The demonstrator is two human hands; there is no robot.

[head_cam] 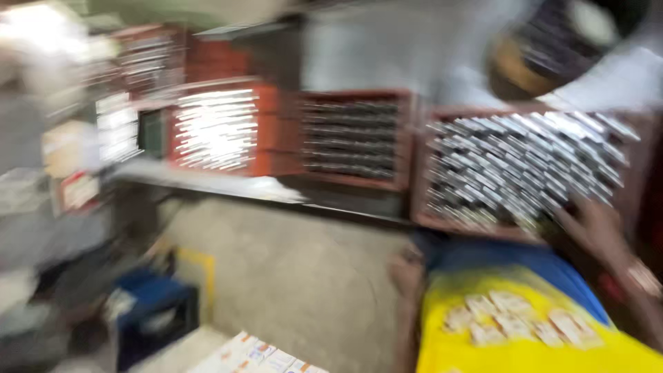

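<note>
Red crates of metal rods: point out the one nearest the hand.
The rightmost red crate, its shiny rods fanning diagonally. The right hand reaches to its lower right corner; the other crates sit further left.

**A blurred hand with a band at the wrist**

Only the right hand (597, 228) and its forearm show, at the right edge of the head view, and motion blur smears both. The arm is bare, with no sleeve showing along the part in view. A pale, light-coloured band (644, 278), like a watch or bracelet, circles the wrist. The fingers cannot be told apart through the blur. The left hand cannot be made out.
</note>
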